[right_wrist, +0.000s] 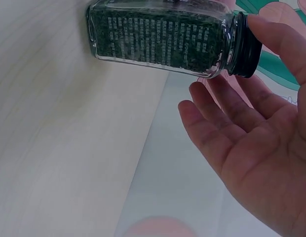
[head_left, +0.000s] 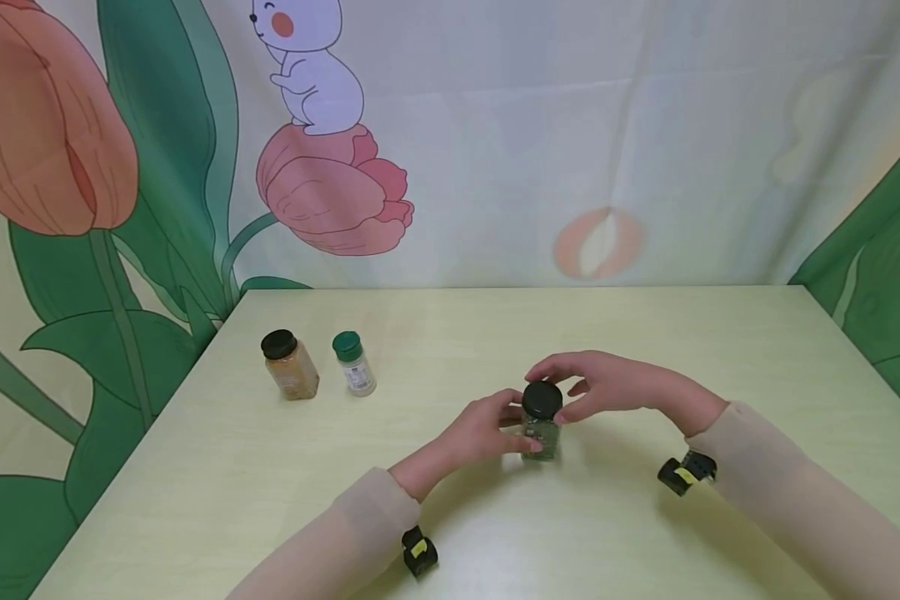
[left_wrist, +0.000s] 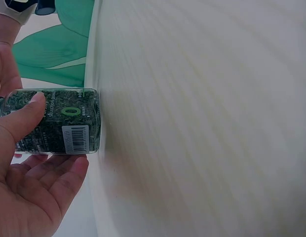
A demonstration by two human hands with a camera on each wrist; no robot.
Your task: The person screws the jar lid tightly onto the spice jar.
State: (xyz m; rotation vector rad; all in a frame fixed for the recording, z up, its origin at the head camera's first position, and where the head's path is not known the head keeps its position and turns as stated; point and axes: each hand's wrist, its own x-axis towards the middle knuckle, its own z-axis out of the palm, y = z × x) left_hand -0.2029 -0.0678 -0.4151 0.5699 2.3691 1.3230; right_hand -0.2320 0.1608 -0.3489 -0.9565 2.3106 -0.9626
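Observation:
A glass spice jar (head_left: 543,437) of dark green dried herbs stands upright on the table, its black lid (head_left: 542,400) on top. My left hand (head_left: 483,433) holds the jar's body from the left, its thumb across the printed, barcoded side (left_wrist: 76,138) in the left wrist view. From the right, my right hand (head_left: 607,385) has its thumb and forefinger about the lid. In the right wrist view the right thumb touches the lid's rim, while the other fingers (right_wrist: 207,118) reach loosely behind the jar; the forefinger's tip is hidden.
Left on the pale table (head_left: 270,500) stand a black-lidded jar of tan contents (head_left: 294,375) and a smaller green-lidded bottle (head_left: 357,375) with a white label. A printed curtain (head_left: 480,167) hangs behind the table's back edge. Small black cameras sit at both wrists.

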